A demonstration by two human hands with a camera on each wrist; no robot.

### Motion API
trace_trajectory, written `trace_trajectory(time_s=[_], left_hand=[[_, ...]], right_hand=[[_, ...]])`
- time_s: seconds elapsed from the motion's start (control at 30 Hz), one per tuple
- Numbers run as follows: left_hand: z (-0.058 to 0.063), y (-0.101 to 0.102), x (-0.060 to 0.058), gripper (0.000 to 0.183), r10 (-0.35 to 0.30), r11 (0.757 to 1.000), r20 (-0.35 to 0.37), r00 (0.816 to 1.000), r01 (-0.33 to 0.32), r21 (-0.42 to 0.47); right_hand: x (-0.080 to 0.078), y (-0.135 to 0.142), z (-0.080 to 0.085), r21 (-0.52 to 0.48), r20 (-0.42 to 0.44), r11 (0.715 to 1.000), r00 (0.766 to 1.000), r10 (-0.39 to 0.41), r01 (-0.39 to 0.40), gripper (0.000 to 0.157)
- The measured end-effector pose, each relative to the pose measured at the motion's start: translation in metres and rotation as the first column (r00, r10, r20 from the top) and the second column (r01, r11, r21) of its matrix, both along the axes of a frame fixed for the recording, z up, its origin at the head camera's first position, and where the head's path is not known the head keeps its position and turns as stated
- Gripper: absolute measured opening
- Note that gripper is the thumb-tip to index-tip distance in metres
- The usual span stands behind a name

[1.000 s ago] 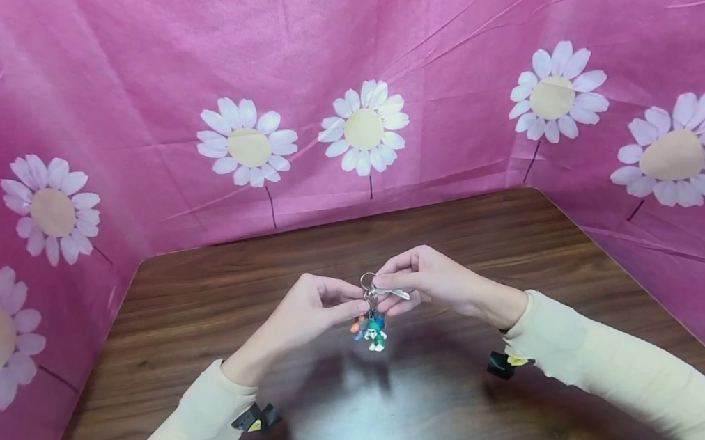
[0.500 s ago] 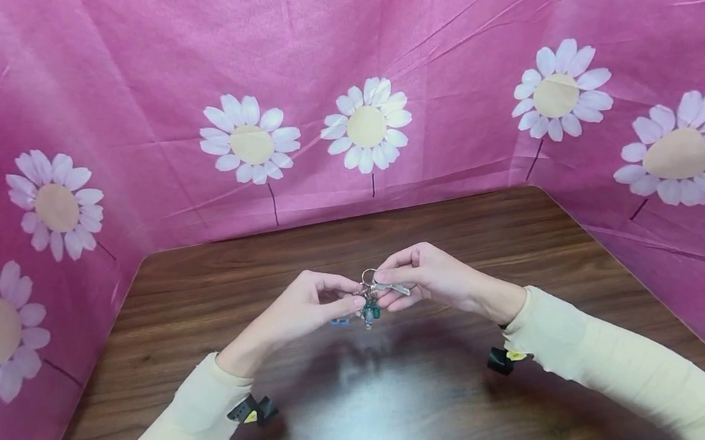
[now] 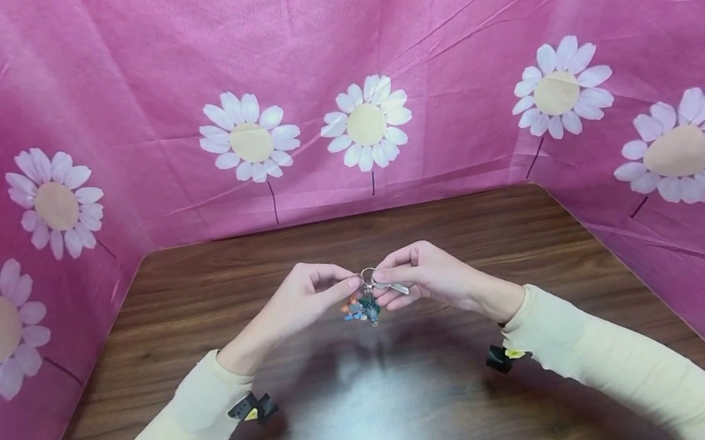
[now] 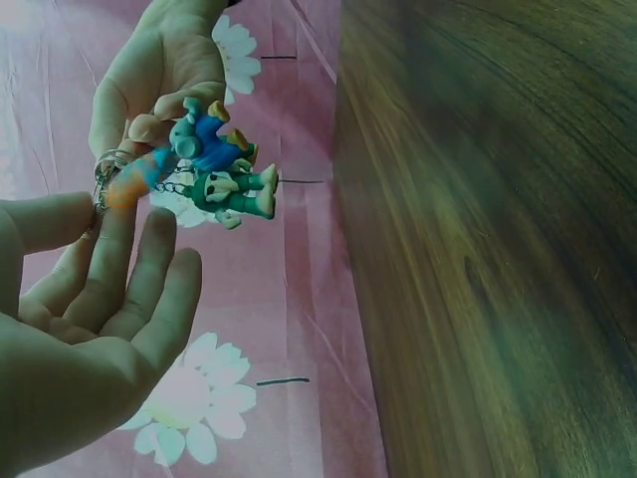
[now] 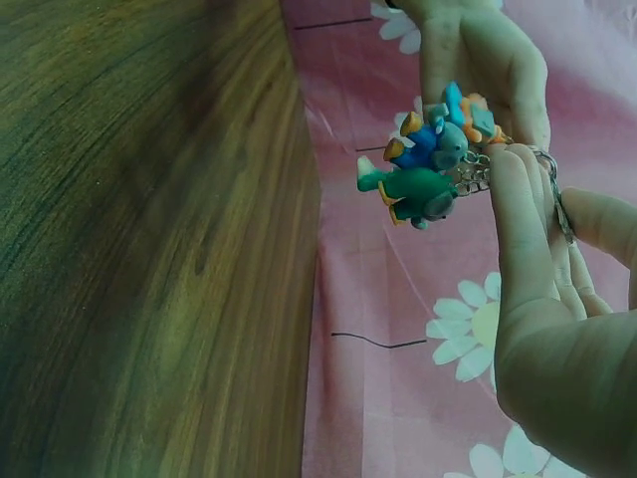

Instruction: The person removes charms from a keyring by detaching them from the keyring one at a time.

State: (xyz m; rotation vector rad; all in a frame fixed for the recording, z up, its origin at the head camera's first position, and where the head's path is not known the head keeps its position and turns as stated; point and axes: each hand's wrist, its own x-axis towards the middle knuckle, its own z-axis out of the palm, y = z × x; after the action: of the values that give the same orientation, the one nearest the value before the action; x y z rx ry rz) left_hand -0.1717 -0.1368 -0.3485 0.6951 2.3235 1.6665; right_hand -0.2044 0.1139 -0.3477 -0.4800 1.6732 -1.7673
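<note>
Between both hands, above the table, hangs a metal key ring [image 3: 367, 272] with a key and several small figure charms. My left hand [image 3: 303, 302] pinches at the left side of the ring, where the chain of an orange and blue charm [image 4: 131, 181] begins. Thumb and index finger of my right hand [image 3: 436, 279] pinch the ring's right side by the silver key [image 3: 400, 288], which points to the right. A green figure [image 4: 237, 193] and a blue figure [image 4: 213, 141] dangle from short chains, seen sideways in both wrist views.
Below the hands lies a dark wood-grain table [image 3: 369, 414] with rounded far corners. A pink cloth [image 3: 286, 37] printed with white daisies encloses its back and sides. Each sleeve has a black wrist camera [image 3: 252, 407] strapped under it.
The charms have swung and turned below the ring. My left fingertips have shifted slightly up and left, and the orange and blue charm now hangs beneath them. The right hand stays nearly still.
</note>
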Motion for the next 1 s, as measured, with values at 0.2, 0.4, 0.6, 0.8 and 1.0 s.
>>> trace_trajectory(time_s=[0.2,0.4,0.6,0.8,1.0], left_hand=[[0.003,0.001,0.0,0.021,0.002,1.0,0.047,0.999,-0.001,-0.008],[0.005,0.003,-0.001,0.021,-0.046,0.999,0.116,0.992,0.042,0.032],[0.002,0.006,-0.001,0.021,-0.057,0.994,0.186,0.981,0.038,0.103],[-0.001,0.007,0.001,0.02,-0.006,0.994,0.156,0.988,-0.011,0.107],[0.001,0.01,0.002,0.021,0.017,0.993,0.183,0.983,-0.038,0.112]], right_hand=[[-0.003,0.0,-0.001,-0.005,-0.013,1.0,1.0,-0.007,0.007,0.02],[-0.005,0.0,-0.001,-0.012,-0.014,1.0,1.0,-0.026,0.026,0.02],[-0.004,-0.002,-0.004,-0.024,-0.002,1.0,1.0,-0.013,0.013,0.019],[-0.004,-0.005,-0.008,-0.022,-0.002,1.0,1.0,-0.005,0.005,0.02],[-0.003,-0.005,-0.012,-0.012,-0.012,1.0,1.0,0.021,-0.021,0.023]])
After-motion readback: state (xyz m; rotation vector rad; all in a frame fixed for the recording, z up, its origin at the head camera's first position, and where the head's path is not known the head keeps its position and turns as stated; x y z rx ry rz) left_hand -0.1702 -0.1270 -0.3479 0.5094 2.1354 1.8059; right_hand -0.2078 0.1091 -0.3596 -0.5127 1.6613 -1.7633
